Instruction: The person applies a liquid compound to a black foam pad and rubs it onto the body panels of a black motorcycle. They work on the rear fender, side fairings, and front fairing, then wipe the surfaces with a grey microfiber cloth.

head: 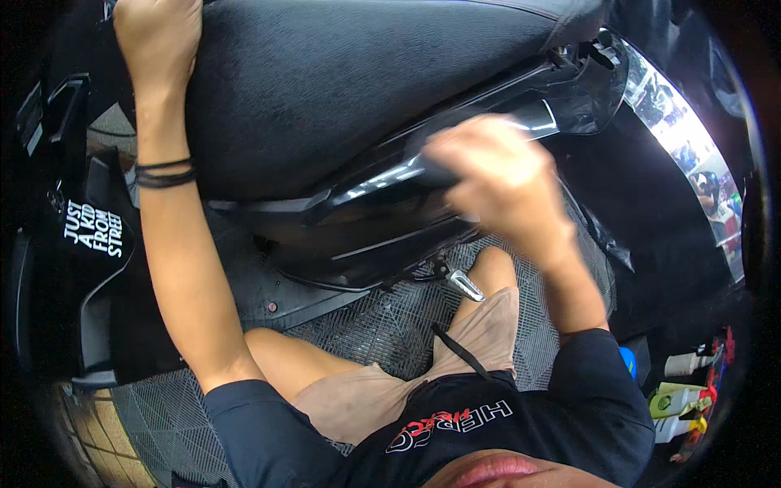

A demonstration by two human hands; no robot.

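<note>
A black scooter fills the space before me, its textured seat across the top of the view. My left hand rests at the seat's left end, fingers curled and partly cut off by the frame's top edge. Blurred by motion, my right hand is at the glossy black side panel below the seat. Its fingers are bent around what looks like a dark pad against the panel; blur and the hand hide most of it. Below the panel a silver folding footpeg sticks out near my knee.
Black-grey interlocking floor mats lie under my legs. Several spray bottles stand at the lower right, with a blue object beside my sleeve. A shiny curved surface bounds the right side. The scooter's front panel bears white lettering.
</note>
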